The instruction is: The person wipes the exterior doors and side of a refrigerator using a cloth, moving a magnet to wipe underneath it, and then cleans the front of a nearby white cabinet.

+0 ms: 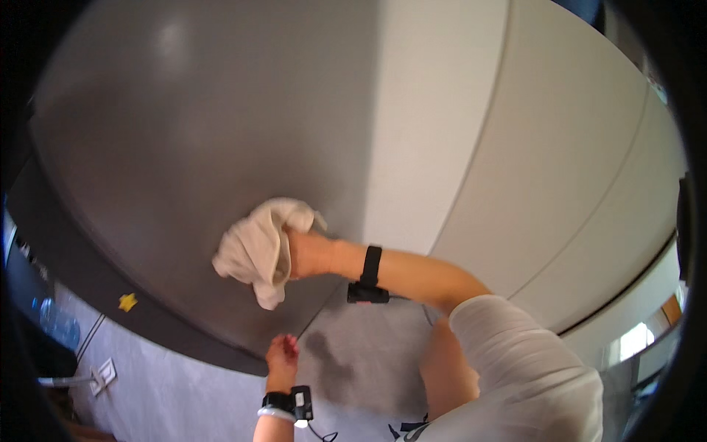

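A beige cloth [257,246] lies bunched in my right hand [309,254], pressed against a large dark grey panel [182,138]. The cloth hides the fingers. A black strap with a small device [369,293] is on my right forearm. Lower down, my left hand [283,351] hangs near the bottom edge of the grey panel with curled fingers and nothing seen in it. Its wrist bears a black strap with a small device [301,403] and a pale bracelet [276,412].
Cream-coloured panels [541,138] with thin seams run along the right. A yellow star [127,302] is on the dark side strip. At lower left are a clear plastic bottle [59,324] and a wall socket [103,377] with a plug. Grey flooring [364,353] lies below.
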### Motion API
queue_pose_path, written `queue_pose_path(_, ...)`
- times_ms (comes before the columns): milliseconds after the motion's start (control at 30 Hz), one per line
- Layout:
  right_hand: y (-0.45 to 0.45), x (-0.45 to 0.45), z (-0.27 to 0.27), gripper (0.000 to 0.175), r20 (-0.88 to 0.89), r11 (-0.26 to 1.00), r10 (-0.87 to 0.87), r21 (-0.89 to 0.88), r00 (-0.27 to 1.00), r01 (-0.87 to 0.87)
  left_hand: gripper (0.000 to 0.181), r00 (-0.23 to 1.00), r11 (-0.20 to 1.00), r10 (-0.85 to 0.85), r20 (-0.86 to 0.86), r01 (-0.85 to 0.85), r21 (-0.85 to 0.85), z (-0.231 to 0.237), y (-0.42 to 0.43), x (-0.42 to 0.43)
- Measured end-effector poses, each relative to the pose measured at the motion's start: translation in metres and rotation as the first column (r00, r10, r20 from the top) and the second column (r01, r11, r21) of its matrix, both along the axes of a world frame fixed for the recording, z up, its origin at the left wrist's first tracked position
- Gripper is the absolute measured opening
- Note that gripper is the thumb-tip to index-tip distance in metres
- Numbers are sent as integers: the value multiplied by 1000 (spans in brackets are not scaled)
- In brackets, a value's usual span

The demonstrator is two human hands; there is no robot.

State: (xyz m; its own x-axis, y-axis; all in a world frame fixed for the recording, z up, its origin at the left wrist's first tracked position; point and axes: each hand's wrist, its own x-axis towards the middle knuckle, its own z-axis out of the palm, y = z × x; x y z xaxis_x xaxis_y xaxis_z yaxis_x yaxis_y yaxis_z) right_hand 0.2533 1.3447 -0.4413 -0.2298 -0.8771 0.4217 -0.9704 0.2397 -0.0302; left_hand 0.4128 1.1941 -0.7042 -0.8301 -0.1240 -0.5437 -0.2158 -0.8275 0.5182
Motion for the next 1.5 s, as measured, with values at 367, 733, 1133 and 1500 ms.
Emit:
queue_pose_path(367, 170, -60, -134, 33, 733, 729, 565, -230, -379, 644, 16, 999, 997, -40, -37, 38, -62, 60, 59, -93)
queue_pose_path(733, 175, -43, -57, 44, 843, 684, 445, -104, -301, 722, 58, 748, 728, -297, -593, 580, 366, 79, 105, -149)
queue_pose_path(1133, 242, -10, -64, 49, 915, 439, 221, 216, -338, 872, 37, 565, 699, -590, -577, 715, -14, 59, 125, -240)
queue_pose_path(1500, 238, -1, -110, 40, 672, 316, 737, -256, -67, 913, 74, 195, 553, -782, -592, -220, -803, 119, 224, -158)
